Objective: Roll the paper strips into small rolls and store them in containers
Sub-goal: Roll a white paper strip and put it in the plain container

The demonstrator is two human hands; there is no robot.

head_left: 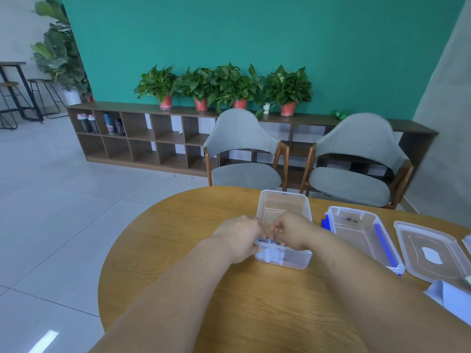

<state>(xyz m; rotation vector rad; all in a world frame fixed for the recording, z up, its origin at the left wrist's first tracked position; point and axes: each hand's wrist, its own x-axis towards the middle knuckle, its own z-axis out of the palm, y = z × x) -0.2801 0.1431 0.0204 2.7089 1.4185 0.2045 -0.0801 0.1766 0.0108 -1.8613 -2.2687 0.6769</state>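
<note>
Clear plastic container (283, 197) on wooden table (178, 263), paper rolls (267, 242) at its near end | left hand (239, 238), right hand (293, 230) meet above them, fingers curled, contents hidden | keep coil tight; seat it beside the others before letting go.

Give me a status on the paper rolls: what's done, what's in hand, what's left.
Done: a few small rolls sit at the near end of the clear container. In hand: the left hand and right hand meet over those rolls, fingers curled; what they work on is hidden. Left: that container's far end looks bare, the second container beside it shows no rolls, and a lid lies off.
</note>
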